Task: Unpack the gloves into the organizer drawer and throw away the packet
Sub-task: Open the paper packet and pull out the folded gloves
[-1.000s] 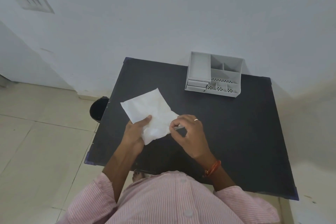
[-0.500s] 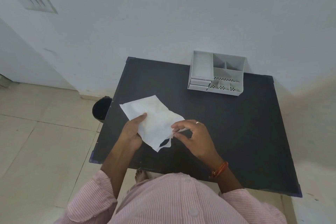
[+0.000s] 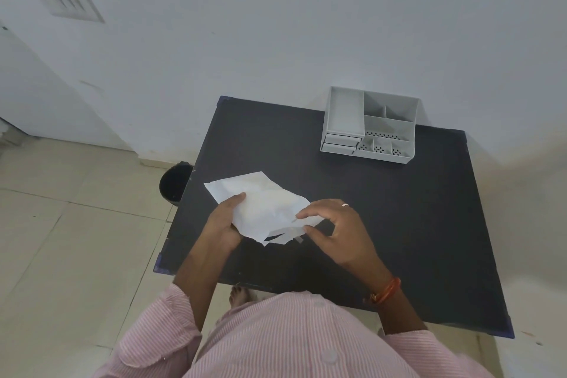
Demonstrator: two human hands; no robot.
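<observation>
A white paper packet (image 3: 264,204) lies slanted over the near left part of the black table (image 3: 399,209). My left hand (image 3: 225,221) grips its left edge, thumb on top. My right hand (image 3: 337,230) pinches a torn strip at the packet's lower right corner, where a small dark gap shows. Whatever is inside the packet is hidden. The grey organizer (image 3: 369,124) stands at the table's far edge, with two closed drawers (image 3: 339,143) at its front left.
A black bin (image 3: 174,182) stands on the tiled floor just beyond the table's left edge. A white wall rises directly behind the table. My pink striped shirt fills the bottom of the view.
My right hand has pulled the corner strip away to the right and a torn opening has appeared at the packet's lower edge. The packet has tilted flatter.
</observation>
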